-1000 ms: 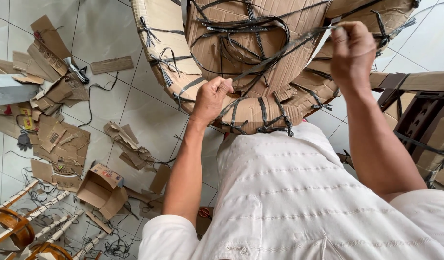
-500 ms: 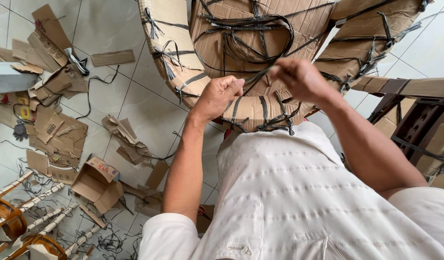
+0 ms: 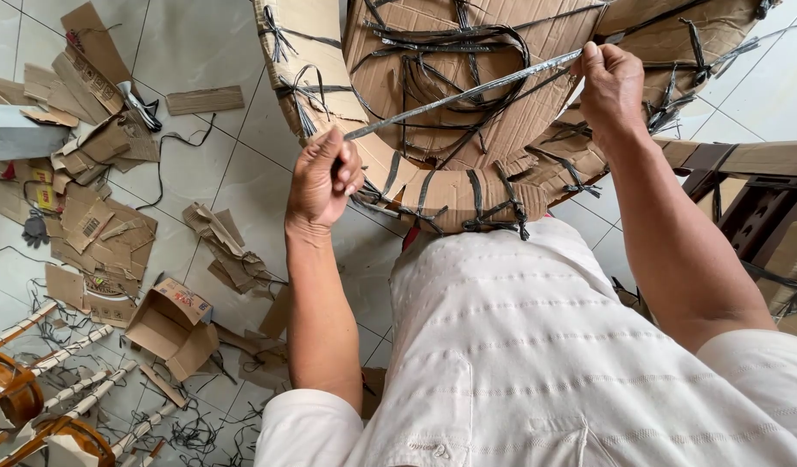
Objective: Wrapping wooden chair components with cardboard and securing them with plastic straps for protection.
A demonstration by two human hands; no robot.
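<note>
Above the person's white-clad lap, a grey plastic strap (image 3: 463, 91) runs taut in a slanted line between both hands. The left hand (image 3: 323, 177) is a closed fist around the strap's lower end, knuckles up, just over the near rim of a curved cardboard-wrapped piece (image 3: 433, 186). The right hand (image 3: 610, 86) is higher and farther out, fingers pinched shut on the strap's upper end, beside the right flank of the same cardboard piece. The strap crosses in front of the cardboard, over a tangle of dark straps (image 3: 442, 52) that bind the wrapping; more dark ties are knotted along the lower rim (image 3: 494, 212).

Below and to the left lies a tiled floor (image 3: 200, 43). Torn cardboard scraps (image 3: 87, 138) are heaped toward its left edge, a small open cardboard box (image 3: 169, 324) sits nearer the person, and a flat strip of cardboard (image 3: 204, 99) lies alone farther out. Wrapped wooden furniture legs (image 3: 44, 380) show at the lower left corner, with loose black strap ends around them. Dark wooden frame parts (image 3: 753, 207) stand at the right edge.
</note>
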